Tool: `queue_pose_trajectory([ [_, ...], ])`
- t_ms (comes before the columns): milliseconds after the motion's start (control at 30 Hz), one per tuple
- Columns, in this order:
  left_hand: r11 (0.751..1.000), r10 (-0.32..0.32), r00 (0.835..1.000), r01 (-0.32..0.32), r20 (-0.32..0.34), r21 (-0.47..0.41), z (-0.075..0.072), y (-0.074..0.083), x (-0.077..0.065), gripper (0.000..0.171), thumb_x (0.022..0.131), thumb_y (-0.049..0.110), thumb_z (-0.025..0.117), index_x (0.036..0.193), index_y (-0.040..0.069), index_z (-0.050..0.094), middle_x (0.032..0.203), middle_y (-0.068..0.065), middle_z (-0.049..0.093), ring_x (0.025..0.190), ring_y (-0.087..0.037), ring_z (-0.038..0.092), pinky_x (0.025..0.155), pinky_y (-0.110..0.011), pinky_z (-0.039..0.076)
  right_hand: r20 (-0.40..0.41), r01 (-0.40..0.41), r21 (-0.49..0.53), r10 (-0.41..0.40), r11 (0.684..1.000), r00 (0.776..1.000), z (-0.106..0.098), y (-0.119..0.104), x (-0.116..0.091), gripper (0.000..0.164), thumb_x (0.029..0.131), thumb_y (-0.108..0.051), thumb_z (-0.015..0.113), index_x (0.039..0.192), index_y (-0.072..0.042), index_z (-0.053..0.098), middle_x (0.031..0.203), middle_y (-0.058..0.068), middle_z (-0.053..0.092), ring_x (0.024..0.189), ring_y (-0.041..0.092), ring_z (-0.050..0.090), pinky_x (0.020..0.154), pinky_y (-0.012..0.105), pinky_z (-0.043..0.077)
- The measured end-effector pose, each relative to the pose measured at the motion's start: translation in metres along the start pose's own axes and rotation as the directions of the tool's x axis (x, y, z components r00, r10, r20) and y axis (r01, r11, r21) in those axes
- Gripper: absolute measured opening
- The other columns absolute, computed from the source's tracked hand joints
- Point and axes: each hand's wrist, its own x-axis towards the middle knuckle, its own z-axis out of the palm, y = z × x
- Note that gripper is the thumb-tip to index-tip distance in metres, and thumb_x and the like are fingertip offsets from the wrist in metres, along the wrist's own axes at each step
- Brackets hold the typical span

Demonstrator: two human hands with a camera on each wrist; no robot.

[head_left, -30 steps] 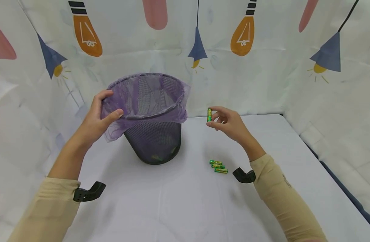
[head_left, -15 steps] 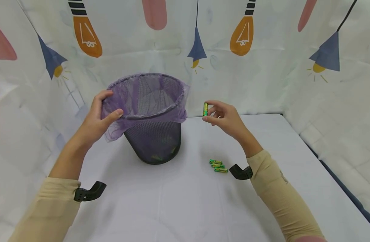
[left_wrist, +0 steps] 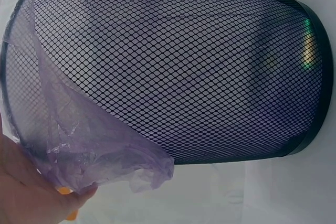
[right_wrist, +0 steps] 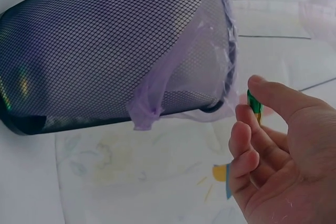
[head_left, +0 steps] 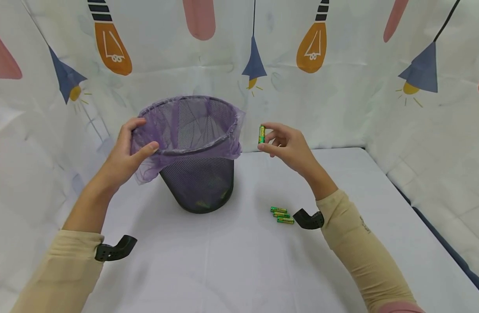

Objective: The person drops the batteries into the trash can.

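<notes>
A black mesh wastebasket (head_left: pixel 200 182), lined with a purple plastic bag (head_left: pixel 153 169) folded over its rim, stands tilted on the table. My left hand (head_left: pixel 123 154) grips the rim at its left side, thumb over the front and fingers behind. To the right of the basket, at about rim height, my right hand (head_left: pixel 288 145) pinches a green and gold battery (head_left: pixel 261 134) upright between thumb and fingertips. In the right wrist view the same battery (right_wrist: pixel 254 103) shows partly behind the fingers. Through the mesh in the left wrist view, a green-gold battery (left_wrist: pixel 307 45) shows near the basket's base.
Three more green batteries (head_left: pixel 281 214) lie side by side on the white table (head_left: pixel 243 261), right of the basket. A patterned cloth wall (head_left: pixel 341 104) rises directly behind the table. Each sleeve carries a black camera mount (head_left: pixel 115 248) at the wrist.
My right hand has moved up and to the left with the battery, closer to the basket's rim. The left hand and the basket have stayed in place.
</notes>
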Motion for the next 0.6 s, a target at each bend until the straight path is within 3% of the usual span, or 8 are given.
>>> queue_pose_trajectory([
  [267, 1.0, -0.005, 1.0, 0.005, 0.001, 0.0, 0.0, 0.0, 0.0, 0.065, 0.089, 0.027, 0.053, 0.142, 0.024, 0.015, 0.151, 0.005, 0.006, 0.139, -0.019, 0.008, 0.111, -0.047, 0.007, -0.012, 0.006, 0.011, -0.006, 1.0, 1.0, 0.002, -0.009, 0.005, 0.051, 0.081, -0.014, 0.068, 0.128, -0.008, 0.05, 0.089, 0.008, 0.061, 0.064, 0.017, 0.055, 0.053, 0.023, 0.037],
  [600, 1.0, -0.007, 1.0, 0.007, 0.003, 0.0, 0.0, 0.0, 0.0, 0.065, 0.089, 0.027, 0.053, 0.142, 0.024, 0.015, 0.151, 0.004, 0.006, 0.139, -0.02, 0.008, 0.111, -0.048, 0.007, -0.005, 0.008, 0.036, -0.008, 0.999, 1.0, 0.005, -0.02, 0.013, 0.05, 0.08, -0.015, 0.07, 0.127, -0.01, 0.052, 0.086, 0.004, 0.06, 0.065, 0.025, 0.055, 0.057, 0.023, 0.043],
])
